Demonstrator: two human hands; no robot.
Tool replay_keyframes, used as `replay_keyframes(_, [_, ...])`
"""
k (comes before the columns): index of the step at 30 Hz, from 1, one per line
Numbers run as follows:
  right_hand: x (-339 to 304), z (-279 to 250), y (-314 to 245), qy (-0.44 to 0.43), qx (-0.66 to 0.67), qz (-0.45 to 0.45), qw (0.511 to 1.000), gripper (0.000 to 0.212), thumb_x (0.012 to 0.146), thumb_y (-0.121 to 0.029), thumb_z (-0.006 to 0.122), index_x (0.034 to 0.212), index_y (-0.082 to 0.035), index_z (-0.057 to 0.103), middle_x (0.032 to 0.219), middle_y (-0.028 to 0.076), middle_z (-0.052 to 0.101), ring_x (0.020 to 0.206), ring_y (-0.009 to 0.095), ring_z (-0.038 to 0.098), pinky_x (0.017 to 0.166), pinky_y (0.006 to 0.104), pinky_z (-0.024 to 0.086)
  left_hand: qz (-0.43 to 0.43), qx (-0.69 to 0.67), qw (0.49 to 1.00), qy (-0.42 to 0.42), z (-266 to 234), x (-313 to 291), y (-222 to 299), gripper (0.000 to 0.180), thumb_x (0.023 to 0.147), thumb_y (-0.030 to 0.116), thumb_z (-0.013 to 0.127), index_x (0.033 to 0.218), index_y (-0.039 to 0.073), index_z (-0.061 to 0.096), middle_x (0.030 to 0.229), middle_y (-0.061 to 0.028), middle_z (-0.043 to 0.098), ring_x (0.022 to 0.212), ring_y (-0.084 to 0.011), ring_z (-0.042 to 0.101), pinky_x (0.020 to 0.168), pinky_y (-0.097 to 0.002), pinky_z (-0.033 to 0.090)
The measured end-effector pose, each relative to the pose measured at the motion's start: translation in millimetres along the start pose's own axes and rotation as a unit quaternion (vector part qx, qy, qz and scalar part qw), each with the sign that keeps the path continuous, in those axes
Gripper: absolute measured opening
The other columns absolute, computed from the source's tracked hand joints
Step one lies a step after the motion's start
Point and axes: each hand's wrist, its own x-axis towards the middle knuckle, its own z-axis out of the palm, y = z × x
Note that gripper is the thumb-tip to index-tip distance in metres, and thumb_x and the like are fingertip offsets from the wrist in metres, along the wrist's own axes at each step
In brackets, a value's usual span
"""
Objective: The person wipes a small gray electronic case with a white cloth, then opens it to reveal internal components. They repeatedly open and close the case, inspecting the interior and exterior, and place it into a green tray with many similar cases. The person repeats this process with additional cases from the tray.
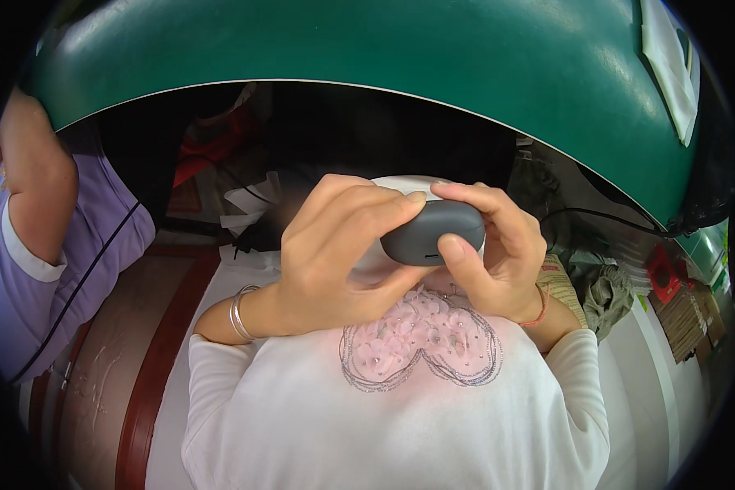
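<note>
A dark grey, rounded earbud charging case (434, 232) is held up close in front of my chest, with a small port slot on its lower side. My left hand (335, 245) grips its left end, with fingers along the top edge and the thumb low beside it. On the right end my right hand (498, 245) is closed, its thumb pressed on the near face and a fingertip over the top. The case looks closed. Behind it shows a pale rounded thing (412, 181), mostly hidden by the case and hands.
A green tabletop (327, 49) with a white edge curves across the far side; a white cloth or paper (670, 69) lies at its right end. Another person in a lilac shirt (98, 204) is at the left. Bags (604, 294) and a red object (665, 273) stand at right.
</note>
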Motion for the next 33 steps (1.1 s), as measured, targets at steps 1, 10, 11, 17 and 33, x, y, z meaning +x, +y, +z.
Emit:
replay_keyframes(1, [0, 1, 1, 0.015, -0.013, -0.013, 1.000, 0.033, 0.079, -0.007, 0.070, 0.110, 0.002, 0.063, 0.094, 0.013, 0.068, 0.067, 0.014, 0.063, 0.054, 0.0218, 0.047, 0.017, 0.022, 1.000, 0.009, 1, 0, 0, 0.059, 0.054, 0.009, 0.088, 0.106, 0.000, 0.062, 0.094, -0.0119, 0.067, 0.081, -0.0260, 0.061, 0.071, -0.0343, 0.049])
replay_keyframes(10, [0, -7, -12, -0.005, 0.245, 0.244, 0.938, 0.038, 0.102, -0.020, 0.038, 0.105, 0.004, 0.067, 0.079, 0.011, 0.068, 0.051, 0.005, 0.049, 0.046, 0.0198, 0.039, -0.018, -0.053, 0.998, -0.032, -5, 5, 8, 0.064, 0.053, 0.012, 0.090, 0.109, -0.001, 0.062, 0.095, -0.0115, 0.066, 0.083, -0.0254, 0.060, 0.071, -0.0338, 0.048])
replay_keyframes(11, [-1, -6, -10, 0.000, 0.315, 0.251, 0.915, 0.039, 0.102, -0.023, 0.038, 0.105, 0.004, 0.066, 0.079, 0.011, 0.067, 0.050, 0.005, 0.046, 0.046, 0.0197, 0.038, -0.020, -0.057, 0.998, -0.030, -5, 5, 8, 0.065, 0.053, 0.012, 0.090, 0.110, -0.001, 0.062, 0.096, -0.0115, 0.066, 0.083, -0.0250, 0.060, 0.071, -0.0334, 0.047])
replay_keyframes(17, [-2, -3, -10, 0.001, 0.377, 0.256, 0.890, 0.043, 0.103, -0.028, 0.037, 0.108, 0.005, 0.065, 0.087, 0.012, 0.067, 0.051, 0.005, 0.046, 0.048, 0.0197, 0.039, -0.028, -0.065, 0.997, -0.025, -3, 2, 8, 0.065, 0.053, 0.014, 0.090, 0.110, -0.002, 0.062, 0.096, -0.0116, 0.066, 0.085, -0.0242, 0.059, 0.072, -0.0331, 0.046])
replay_keyframes(33, [0, -11, -6, 0.002, 0.258, 0.120, 0.959, 0.039, 0.103, -0.025, 0.038, 0.116, 0.005, 0.059, 0.107, 0.012, 0.063, 0.095, 0.015, 0.061, 0.084, 0.0288, 0.050, -0.013, -0.049, 0.998, -0.022, -5, 9, 10, 0.068, 0.052, 0.014, 0.091, 0.111, 0.001, 0.059, 0.095, -0.0090, 0.064, 0.085, -0.0219, 0.057, 0.071, -0.0318, 0.045])
